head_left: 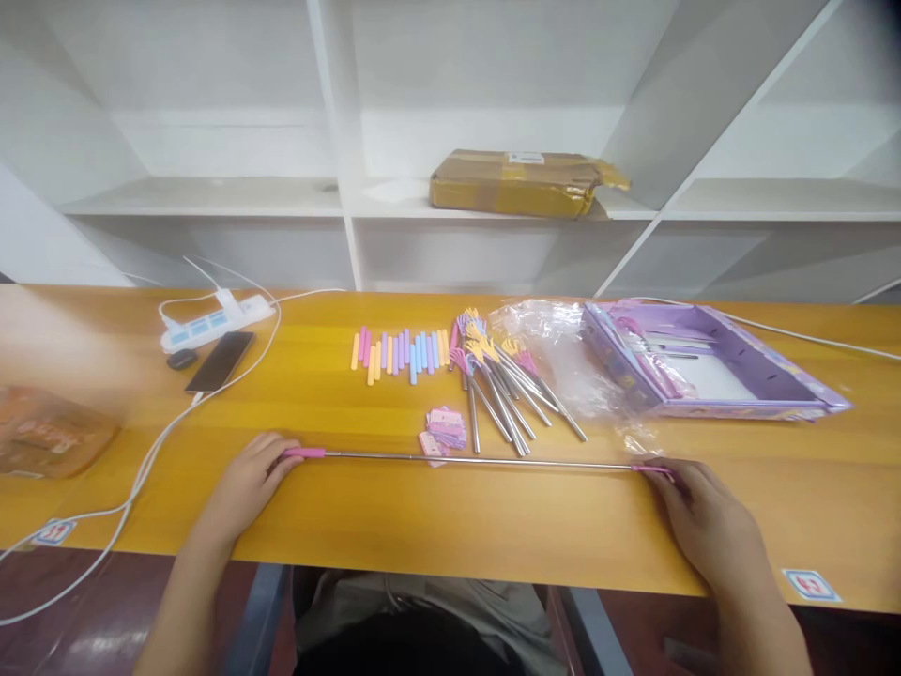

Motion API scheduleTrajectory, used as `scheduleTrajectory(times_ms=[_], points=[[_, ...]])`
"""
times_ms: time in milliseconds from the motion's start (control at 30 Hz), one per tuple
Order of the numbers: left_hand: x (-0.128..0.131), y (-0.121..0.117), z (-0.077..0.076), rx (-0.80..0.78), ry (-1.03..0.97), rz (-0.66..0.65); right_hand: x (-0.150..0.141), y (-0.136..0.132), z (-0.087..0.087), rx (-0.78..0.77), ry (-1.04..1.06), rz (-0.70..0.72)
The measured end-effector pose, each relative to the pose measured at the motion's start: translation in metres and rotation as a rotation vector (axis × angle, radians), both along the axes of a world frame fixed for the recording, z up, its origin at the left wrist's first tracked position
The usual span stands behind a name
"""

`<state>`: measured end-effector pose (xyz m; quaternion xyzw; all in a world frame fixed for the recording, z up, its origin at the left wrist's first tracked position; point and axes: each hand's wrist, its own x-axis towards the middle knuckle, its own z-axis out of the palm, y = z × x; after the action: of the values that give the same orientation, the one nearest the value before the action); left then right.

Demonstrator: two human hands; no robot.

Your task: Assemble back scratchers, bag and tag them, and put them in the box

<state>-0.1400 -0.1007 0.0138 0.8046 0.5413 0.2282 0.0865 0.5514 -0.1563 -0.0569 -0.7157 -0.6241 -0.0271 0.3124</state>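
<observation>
A telescopic back scratcher [485, 460] with a metal rod is stretched out lengthwise between my hands, low over the table. My left hand [250, 483] grips its pink handle. At the other end, my right hand [704, 512] is closed on the pink claw head. Beyond the rod lies a heap of back scratchers without handles [503, 385], with yellow, pink and purple claw heads. Left of them is a row of loose coloured handles [401, 355] in yellow, pink, purple and blue. Small pink cards [446, 427] are piled just behind the rod.
At the right sits an open purple box [746, 410] holding a few wrapped pieces, beside crumpled clear plastic [570, 357]. To the left are a power strip [218, 322], a phone [221, 362], white cables and an orange bag [53, 432]. A cardboard box [513, 183] rests on the shelf.
</observation>
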Motion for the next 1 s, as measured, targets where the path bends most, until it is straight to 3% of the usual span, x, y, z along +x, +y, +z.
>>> scheduleTrajectory(times_ms=[233,367,500,767,1000], points=[[0.001,-0.002,-0.001,0.144,-0.041,0.027,-0.003,-0.001,0.002,0.060,-0.015,0.011],[0.000,-0.009,0.002,0.294,-0.063,-0.042,-0.010,-0.006,0.010,0.144,-0.059,-0.154],[0.000,-0.015,0.003,0.318,-0.066,-0.143,-0.010,-0.009,0.012,0.160,-0.046,-0.246],[0.003,-0.011,0.005,0.347,-0.011,-0.008,-0.007,-0.005,0.005,0.067,-0.071,-0.154],[-0.006,-0.011,0.012,0.360,-0.050,-0.011,-0.002,-0.006,0.016,0.184,-0.003,-0.136]])
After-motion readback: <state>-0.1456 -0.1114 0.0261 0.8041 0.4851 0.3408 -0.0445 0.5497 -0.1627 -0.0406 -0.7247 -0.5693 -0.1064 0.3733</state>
